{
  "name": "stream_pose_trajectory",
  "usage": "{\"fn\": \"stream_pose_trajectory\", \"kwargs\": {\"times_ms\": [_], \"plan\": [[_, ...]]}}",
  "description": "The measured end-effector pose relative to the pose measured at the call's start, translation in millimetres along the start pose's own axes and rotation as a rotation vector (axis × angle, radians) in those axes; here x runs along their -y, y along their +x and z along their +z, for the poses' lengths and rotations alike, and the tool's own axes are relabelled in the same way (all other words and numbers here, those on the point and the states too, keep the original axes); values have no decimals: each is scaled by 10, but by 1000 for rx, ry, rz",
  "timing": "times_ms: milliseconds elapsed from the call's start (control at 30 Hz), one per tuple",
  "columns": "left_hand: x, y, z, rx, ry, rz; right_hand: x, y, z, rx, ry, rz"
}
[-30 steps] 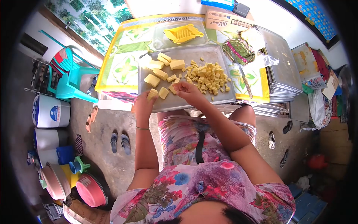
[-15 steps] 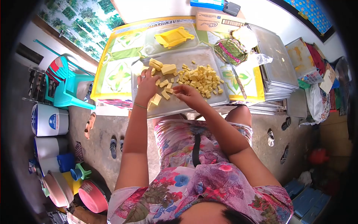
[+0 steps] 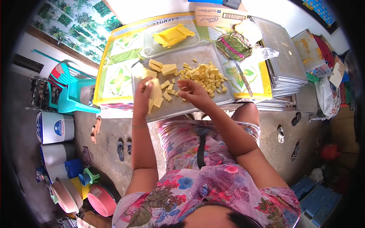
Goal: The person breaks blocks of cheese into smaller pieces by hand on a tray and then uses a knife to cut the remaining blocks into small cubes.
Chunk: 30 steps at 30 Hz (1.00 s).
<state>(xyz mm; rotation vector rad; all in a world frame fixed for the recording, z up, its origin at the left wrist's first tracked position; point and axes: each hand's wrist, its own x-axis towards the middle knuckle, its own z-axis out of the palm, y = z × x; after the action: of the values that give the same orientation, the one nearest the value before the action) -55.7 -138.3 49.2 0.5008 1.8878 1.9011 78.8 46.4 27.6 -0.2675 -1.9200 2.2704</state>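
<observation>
My left hand [image 3: 143, 95] is closed around a slab of pale yellow cheese [image 3: 155, 90], raised at the left part of a metal tray [image 3: 167, 110]. My right hand [image 3: 195, 94] hovers over the middle of that tray; its fingers are curled but apart, with nothing visible in them. Between the hands lie several short cheese sticks [image 3: 166, 84]. Thicker cheese blocks [image 3: 169, 69] sit behind them. A heap of small cheese cubes [image 3: 205, 78] covers the tray's right half, beyond my right fingers.
A knife [image 3: 243, 79] lies right of the tray, near a green woven basket [image 3: 232, 47]. Behind the tray is a yellow ridged plastic piece [image 3: 173, 35]. Metal trays [image 3: 279, 53] are stacked at the right, and a cardboard box [image 3: 219, 16] stands at the back.
My left hand has lifted a cheese slab and drawn it nearer to me. The right hand has risen slightly, its fingers a little more spread. The view has shifted a little.
</observation>
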Motion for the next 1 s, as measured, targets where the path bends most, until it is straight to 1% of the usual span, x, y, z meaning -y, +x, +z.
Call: {"fn": "stream_pose_trajectory", "kwargs": {"times_ms": [67,100,133,200,233,333,433,533,633,733,833,1000], "plan": [[31,-226,178,117,-168,-116,30,-7,69,15,44,-19],[23,-325,274,143,-141,-124,-1,6,93,24,73,-35],[60,-366,311,166,-141,-121,-23,10,105,32,102,-51],[126,-440,361,214,-140,-120,-11,-11,75,81,147,50],[100,-482,377,202,-170,-127,9,-21,52,103,169,99],[69,-550,367,211,-183,-117,15,-64,-18,129,226,145],[45,-564,289,314,-29,-57,38,-98,-16,167,242,142],[13,-596,306,305,-31,-58,1,-126,25,189,209,97],[35,-587,330,122,-85,-17,93,-163,40,111,261,165],[-38,-647,407,67,-213,-222,-9,-142,53,37,301,121],[76,-646,397,145,-345,-183,-82,-140,35,18,369,134],[64,-645,441,108,-365,-162,-65,-149,22,33,521,153]]}}
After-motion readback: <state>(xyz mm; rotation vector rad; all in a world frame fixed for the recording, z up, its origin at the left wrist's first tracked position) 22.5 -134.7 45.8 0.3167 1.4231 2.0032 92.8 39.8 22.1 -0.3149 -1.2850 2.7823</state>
